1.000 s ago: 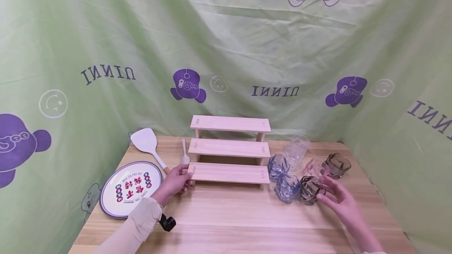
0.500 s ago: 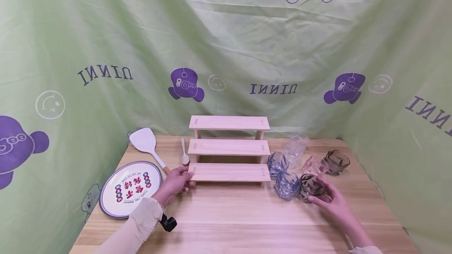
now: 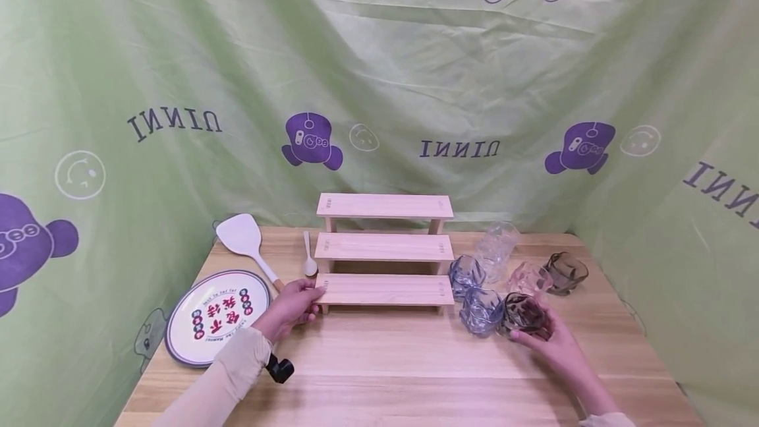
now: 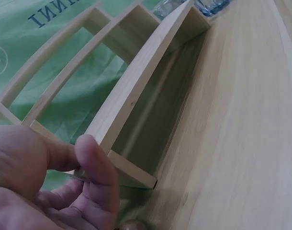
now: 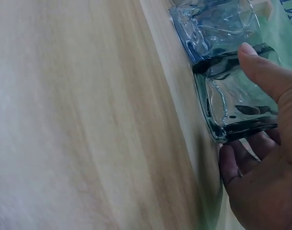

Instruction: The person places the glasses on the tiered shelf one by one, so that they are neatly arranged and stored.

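My left hand [image 3: 290,310] holds the left end of the lowest step of a three-tier wooden display stand [image 3: 384,290]. In the left wrist view its fingertips [image 4: 88,146] lie right at the end of that step's board. On the right side of the table, my right hand [image 3: 556,342] grips a dark tinted drinking glass [image 3: 523,313], thumb on one side and fingers round the other. The right wrist view shows this glass [image 5: 237,98] low at the tabletop, beside a bluish glass [image 5: 215,31]. In the head view the bluish glass [image 3: 481,312] stands just left of it.
Behind stand another bluish glass [image 3: 466,274], clear glasses [image 3: 497,252], a pink glass [image 3: 530,278] and a second dark glass [image 3: 565,273]. At left lie an oval plate [image 3: 178,328], a white spatula [image 3: 240,234] and a small spoon [image 3: 309,263]. Green curtains [image 3: 379,71] surround the table [image 3: 379,374].
My right hand has moved slightly left and closed its fingers round the dark glass. The left hand keeps its hold on the stand, which has not visibly moved.
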### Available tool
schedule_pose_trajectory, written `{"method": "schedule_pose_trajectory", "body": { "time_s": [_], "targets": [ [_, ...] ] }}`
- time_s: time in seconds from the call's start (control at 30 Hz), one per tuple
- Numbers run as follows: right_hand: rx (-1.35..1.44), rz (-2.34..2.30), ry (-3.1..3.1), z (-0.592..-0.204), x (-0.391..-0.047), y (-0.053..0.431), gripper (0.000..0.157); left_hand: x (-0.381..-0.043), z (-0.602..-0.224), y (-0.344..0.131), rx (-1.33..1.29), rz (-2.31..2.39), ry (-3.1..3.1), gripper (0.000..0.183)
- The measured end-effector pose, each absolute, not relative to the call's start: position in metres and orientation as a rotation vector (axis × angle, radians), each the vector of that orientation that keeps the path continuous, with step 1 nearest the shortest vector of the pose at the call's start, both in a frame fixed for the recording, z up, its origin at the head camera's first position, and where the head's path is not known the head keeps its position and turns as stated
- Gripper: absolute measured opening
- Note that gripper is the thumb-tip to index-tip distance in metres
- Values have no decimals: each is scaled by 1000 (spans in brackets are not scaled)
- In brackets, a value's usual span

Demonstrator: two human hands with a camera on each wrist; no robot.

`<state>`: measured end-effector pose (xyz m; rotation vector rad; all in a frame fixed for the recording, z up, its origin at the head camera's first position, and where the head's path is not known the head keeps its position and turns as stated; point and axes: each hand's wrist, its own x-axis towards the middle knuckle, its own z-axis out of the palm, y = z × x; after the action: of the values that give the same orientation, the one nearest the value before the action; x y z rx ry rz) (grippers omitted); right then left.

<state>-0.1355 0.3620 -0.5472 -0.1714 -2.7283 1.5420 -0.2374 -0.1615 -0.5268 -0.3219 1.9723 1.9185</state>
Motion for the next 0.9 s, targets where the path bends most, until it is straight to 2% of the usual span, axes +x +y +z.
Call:
{"method": "schedule_pose_trajectory", "body": {
  "time_s": [0.2,0.6,0.9],
  "targets": [
    [-188,1568,-2700,-547,-136,360,99,-236,-527,-164,-322,1925,1971,38],
    [-304,1538,-2721,-545,-135,357,108,-239,-528,-162,-274,1969,1985,45],
    [-264,1456,-2685,-543,-132,354,102,-239,-529,-161,-287,1967,2013,45]
  ]
}}
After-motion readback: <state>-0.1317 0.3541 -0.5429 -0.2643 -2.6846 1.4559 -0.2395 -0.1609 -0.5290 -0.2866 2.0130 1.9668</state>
